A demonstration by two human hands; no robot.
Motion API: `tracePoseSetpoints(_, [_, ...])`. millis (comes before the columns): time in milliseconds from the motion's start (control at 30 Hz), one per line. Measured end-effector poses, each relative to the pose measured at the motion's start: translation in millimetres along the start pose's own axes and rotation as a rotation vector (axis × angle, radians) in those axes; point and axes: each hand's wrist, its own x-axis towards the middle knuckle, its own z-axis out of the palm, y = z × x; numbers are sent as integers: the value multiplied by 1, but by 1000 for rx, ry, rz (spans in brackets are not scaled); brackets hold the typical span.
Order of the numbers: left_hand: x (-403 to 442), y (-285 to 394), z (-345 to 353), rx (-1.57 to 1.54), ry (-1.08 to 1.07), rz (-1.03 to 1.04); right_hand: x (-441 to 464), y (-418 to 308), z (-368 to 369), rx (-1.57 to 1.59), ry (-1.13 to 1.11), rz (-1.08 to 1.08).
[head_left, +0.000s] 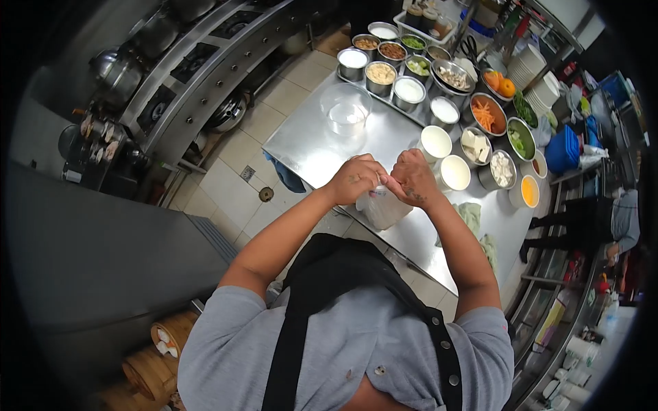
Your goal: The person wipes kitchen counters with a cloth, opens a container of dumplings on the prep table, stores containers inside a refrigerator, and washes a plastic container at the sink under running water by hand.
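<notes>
A whitish translucent plastic bag (384,209) hangs below my hands at the front edge of the steel table (301,140). What is in the bag cannot be made out. My left hand (356,179) is closed on the bag's gathered top. Close beside it, my right hand (413,178) is closed on the same top, its knuckles up. Beyond my left hand stands a clear round container (345,109). Two white tubs of pale liquid, a nearer one (454,172) and a farther one (436,142), stand just past my right hand.
Metal bowls of ingredients crowd the table's far side, among them shredded carrot (485,115) and white blocks (474,146). A green cloth (470,218) lies to the right. Stove burners (195,63) line the left; bamboo steamers (152,370) sit lower left. Another person (620,216) stands at right.
</notes>
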Motion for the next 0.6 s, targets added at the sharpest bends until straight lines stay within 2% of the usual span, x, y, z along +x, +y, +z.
tracePoseSetpoints(33, [-1, -6, -2, -104, -67, -16, -4, 5, 5, -8, 31, -6])
tracePoseSetpoints(133, [3, 8, -7, 344, -200, -113, -15, 8, 9, -13, 45, 32])
tracePoseSetpoints(167, [10, 14, -13, 548, -202, -70, -18, 6, 8, -42, 37, 29])
tracePoseSetpoints(267, [-1, -14, -33, 784, 23, -30, -26, 6, -3, -128, 17, 36])
tracePoseSetpoints(333, [-24, -39, -75, 1149, -42, -118, -49, 14, -13, -183, 17, 84])
tracePoseSetpoints(400, [-45, -33, -116, 1088, -69, -394, -70, 14, -10, -177, 16, 133])
tracePoseSetpoints(500, [-37, -19, -94, 962, 137, -372, -90, 4, 7, -34, 44, 170])
tracePoseSetpoints(533, [-27, -12, -68, 726, 177, -320, -92, -2, 16, -36, 7, 160])
tracePoseSetpoints(600, [-4, -4, -14, 556, 123, -117, -88, -21, 26, 38, 58, 163])
